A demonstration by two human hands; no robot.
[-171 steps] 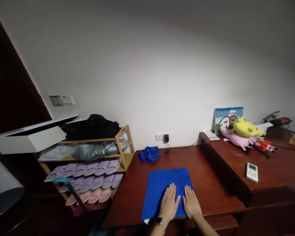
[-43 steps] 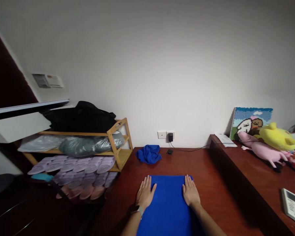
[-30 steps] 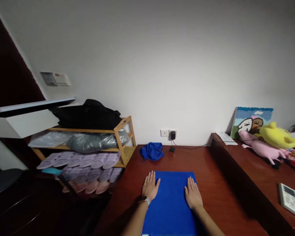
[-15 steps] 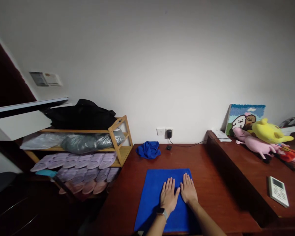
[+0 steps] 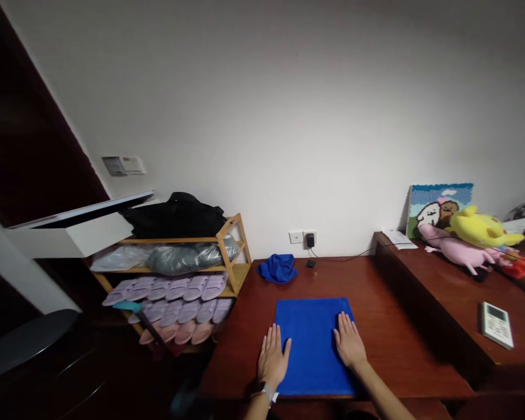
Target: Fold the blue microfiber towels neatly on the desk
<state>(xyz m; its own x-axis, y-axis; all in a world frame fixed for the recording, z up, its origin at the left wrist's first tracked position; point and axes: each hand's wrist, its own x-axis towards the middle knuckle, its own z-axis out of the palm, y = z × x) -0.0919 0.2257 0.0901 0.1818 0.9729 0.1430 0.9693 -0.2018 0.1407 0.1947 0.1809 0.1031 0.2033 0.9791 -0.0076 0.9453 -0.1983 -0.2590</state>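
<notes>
A blue cloth (image 5: pixel 312 344) lies spread flat on the reddish-brown wooden table (image 5: pixel 389 326). On its left edge rests my left hand (image 5: pixel 272 359), palm down with the fingers stretched out and the thumb apart; a watch (image 5: pixel 263 389) is on that wrist. My right hand (image 5: pixel 350 343) lies flat across the cloth's right edge, fingers extended, holding nothing. Toward the wall, a second blue cloth (image 5: pixel 277 268) sits crumpled in a heap, apart from both hands. Beside it is a small black object (image 5: pixel 310 264).
Left of the table stands a wooden rack (image 5: pixel 234 262) with several slippers (image 5: pixel 188 289) and a black bag (image 5: pixel 179 216). On the higher surface at right are plush toys (image 5: pixel 481 230), a picture (image 5: pixel 440 204) and a remote control (image 5: pixel 496 324). A black adapter (image 5: pixel 310 240) is plugged into the wall.
My hands have moved apart, from the cloth's middle to its left and right edges. The view has shifted, so most things appear farther right.
</notes>
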